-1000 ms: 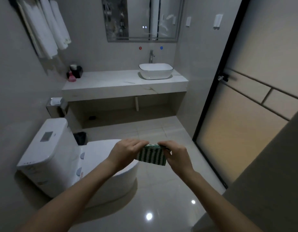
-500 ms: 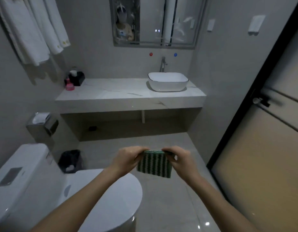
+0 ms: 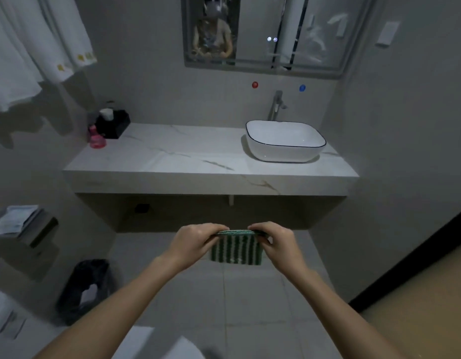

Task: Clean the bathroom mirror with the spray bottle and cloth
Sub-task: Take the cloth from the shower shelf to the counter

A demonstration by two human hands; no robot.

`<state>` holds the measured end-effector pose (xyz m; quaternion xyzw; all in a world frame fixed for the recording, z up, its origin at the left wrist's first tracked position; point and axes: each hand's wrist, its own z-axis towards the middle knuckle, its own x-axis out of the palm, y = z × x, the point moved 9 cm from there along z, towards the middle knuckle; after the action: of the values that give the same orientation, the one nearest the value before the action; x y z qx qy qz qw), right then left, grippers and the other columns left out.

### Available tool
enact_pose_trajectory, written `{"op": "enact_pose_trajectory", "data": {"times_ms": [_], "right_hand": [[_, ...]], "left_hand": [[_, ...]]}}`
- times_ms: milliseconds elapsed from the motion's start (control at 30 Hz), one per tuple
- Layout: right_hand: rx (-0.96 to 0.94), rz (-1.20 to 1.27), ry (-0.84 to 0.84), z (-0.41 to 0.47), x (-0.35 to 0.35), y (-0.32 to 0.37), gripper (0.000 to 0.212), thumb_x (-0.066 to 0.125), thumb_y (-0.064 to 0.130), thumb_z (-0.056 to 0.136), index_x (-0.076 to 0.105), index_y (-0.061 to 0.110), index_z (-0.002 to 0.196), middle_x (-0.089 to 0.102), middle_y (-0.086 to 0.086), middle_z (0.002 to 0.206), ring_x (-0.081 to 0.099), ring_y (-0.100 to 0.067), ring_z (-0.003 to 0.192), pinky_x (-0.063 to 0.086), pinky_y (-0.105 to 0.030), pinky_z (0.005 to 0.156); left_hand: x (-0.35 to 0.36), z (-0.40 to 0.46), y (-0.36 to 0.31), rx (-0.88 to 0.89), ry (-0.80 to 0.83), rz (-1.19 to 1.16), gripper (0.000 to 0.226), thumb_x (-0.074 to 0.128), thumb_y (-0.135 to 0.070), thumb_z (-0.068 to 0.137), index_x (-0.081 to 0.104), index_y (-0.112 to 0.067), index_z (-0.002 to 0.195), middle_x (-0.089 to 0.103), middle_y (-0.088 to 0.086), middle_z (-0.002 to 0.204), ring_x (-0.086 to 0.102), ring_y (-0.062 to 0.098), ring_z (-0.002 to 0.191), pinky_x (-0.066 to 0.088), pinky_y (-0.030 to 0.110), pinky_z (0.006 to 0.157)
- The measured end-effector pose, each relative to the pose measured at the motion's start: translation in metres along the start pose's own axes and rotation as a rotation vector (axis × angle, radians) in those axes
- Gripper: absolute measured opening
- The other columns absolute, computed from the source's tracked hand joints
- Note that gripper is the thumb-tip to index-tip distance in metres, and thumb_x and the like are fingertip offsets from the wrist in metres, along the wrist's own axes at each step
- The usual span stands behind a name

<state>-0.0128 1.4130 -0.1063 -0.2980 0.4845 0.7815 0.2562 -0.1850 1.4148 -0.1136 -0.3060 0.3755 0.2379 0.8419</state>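
The cloth [image 3: 236, 248] was a small folded square, nubby and striped dark and pale green, and it hung in the air in front of the person, over the glossy tiled floor [image 3: 250, 294]. The left hand [image 3: 195, 243] pinched its upper left corner and the right hand [image 3: 277, 242] pinched the upper right, fingers curled over the top edge. Beyond stood the table [image 3: 172, 161], a thick slab of white, grey-veined stone carrying a rounded rectangular white basin [image 3: 285, 141] with a thin dark rim. A pink bottle [image 3: 97, 138] (possibly the sprayer, too blurred to tell) sat at the table's far left beside a black box [image 3: 114, 123]. The framed mirror [image 3: 263, 32] hung above. Compared with half a second before, the table and mirror sat nearer and larger, the toilet had nearly slipped out of view, and the grip was unchanged.
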Motion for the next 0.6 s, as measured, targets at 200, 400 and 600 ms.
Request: {"op": "enact_pose_trajectory", "data": {"times_ms": [200, 400, 600], "right_hand": [[-0.1, 0.01, 0.12, 0.124, 0.026, -0.063, 0.026, 0.067, 0.0, 0.084, 0.072, 0.011, 0.107, 0.071, -0.001, 0.104, 0.061, -0.006, 0.095, 0.036, 0.0, 0.084], [-0.137, 0.052, 0.167, 0.257, 0.031, -0.103, 0.026, 0.064, 0.0, 0.087, 0.071, 0.011, 0.109, 0.07, -0.002, 0.106, 0.06, -0.011, 0.097, 0.038, -0.009, 0.085], [-0.167, 0.125, 0.23, 0.35, 0.091, -0.114, 0.021, 0.062, 0.001, 0.089, 0.072, 0.009, 0.105, 0.071, -0.001, 0.102, 0.054, -0.004, 0.089, 0.04, -0.013, 0.082]], "left_hand": [[0.029, 0.078, 0.088, -0.1, -0.048, 0.094, 0.041, 0.042, -0.037, 0.089, 0.069, -0.017, 0.112, 0.073, -0.004, 0.103, 0.069, 0.009, 0.086, 0.052, 0.02, 0.069], [0.037, 0.165, 0.158, -0.14, -0.053, 0.223, 0.033, 0.046, -0.034, 0.09, 0.069, -0.015, 0.103, 0.074, -0.002, 0.088, 0.069, 0.013, 0.07, 0.051, 0.021, 0.056], [0.027, 0.199, 0.258, -0.269, -0.071, 0.276, 0.032, 0.045, -0.036, 0.089, 0.069, -0.019, 0.102, 0.074, -0.005, 0.088, 0.069, 0.015, 0.071, 0.05, 0.022, 0.054]]}}
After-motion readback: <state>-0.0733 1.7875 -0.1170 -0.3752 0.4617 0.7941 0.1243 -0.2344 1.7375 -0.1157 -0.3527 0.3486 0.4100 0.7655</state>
